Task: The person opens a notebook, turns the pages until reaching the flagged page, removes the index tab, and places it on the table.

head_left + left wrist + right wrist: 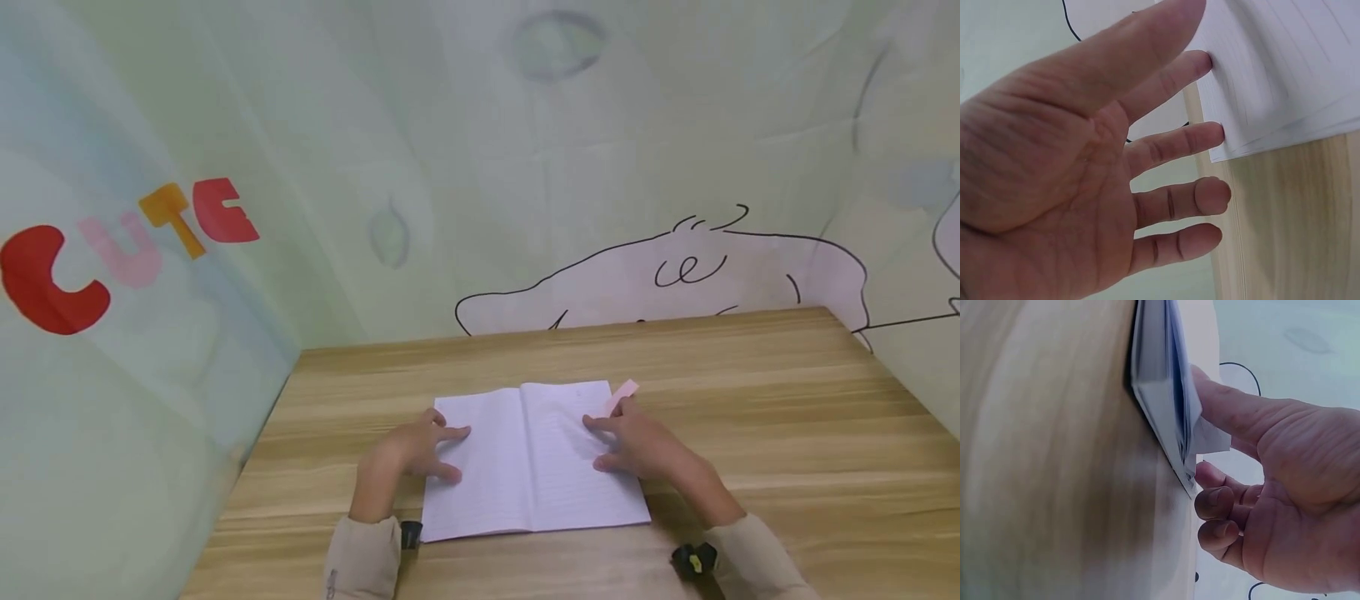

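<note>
An open notebook (pixel 491 467) with lined pages lies on the wooden table, its spine fold between my hands. My left hand (pixel 412 450) rests on the left page's outer edge, thumb and index finger spread on the paper. The left wrist view shows that hand's fingers (pixel 1179 140) apart and fairly straight. Across the notebook, my right hand (pixel 645 442) lays its thumb and index finger on the right page; its other fingers (pixel 1216 515) curl beside the edge. A pink paper slip (pixel 624 393) sticks out at this hand, apparently held among the fingers; its inner end is hidden.
The wooden table (pixel 787 417) extends around the notebook and meets a printed curtain (pixel 450 208) at the back and left. Dark wrist devices (pixel 694 562) sit at both sleeves.
</note>
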The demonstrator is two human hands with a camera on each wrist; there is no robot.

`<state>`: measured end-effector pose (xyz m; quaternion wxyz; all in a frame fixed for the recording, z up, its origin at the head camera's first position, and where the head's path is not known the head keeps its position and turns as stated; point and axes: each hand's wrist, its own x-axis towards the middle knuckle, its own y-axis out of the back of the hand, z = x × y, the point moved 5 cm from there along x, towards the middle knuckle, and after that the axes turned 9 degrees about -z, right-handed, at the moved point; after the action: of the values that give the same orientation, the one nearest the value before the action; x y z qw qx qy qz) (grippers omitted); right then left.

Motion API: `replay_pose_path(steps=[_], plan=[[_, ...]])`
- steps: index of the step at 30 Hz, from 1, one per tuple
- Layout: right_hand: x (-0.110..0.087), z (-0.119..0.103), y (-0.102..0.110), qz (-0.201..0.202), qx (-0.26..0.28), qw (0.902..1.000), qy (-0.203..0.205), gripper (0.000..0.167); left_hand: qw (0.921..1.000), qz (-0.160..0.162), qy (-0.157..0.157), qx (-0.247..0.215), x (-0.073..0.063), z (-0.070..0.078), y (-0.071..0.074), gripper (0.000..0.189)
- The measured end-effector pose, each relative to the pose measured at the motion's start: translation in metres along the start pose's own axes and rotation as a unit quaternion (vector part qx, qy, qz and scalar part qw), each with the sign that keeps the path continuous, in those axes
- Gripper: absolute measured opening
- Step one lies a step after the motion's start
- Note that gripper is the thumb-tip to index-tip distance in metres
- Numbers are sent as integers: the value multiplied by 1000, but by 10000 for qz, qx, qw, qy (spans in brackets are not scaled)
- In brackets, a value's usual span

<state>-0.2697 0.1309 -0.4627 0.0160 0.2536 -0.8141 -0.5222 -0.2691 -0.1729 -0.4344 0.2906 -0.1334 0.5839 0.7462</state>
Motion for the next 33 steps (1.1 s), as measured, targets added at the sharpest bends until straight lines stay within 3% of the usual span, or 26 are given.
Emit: replay_pose_path(steps=[12,18,23,30,33], plan=[[3,0,2,6,555,9982,220,49,9996,27,-126,239,-2,2,3,61],[4,5,0,-34,1031,9946,-116,63,9993,-75,-230,284,-2,4,2,58],[4,8,-1,78,1875,9819,-255,74,9994,-121,-269,203,-5,6,1,54],[2,8,5,75,2847,9581,-310,24,9993,-101,-318,170,-8,7,2,53],[0,5,11,132,3165,9485,-62,23,9993,-98,-339,145,-8,7,2,53]])
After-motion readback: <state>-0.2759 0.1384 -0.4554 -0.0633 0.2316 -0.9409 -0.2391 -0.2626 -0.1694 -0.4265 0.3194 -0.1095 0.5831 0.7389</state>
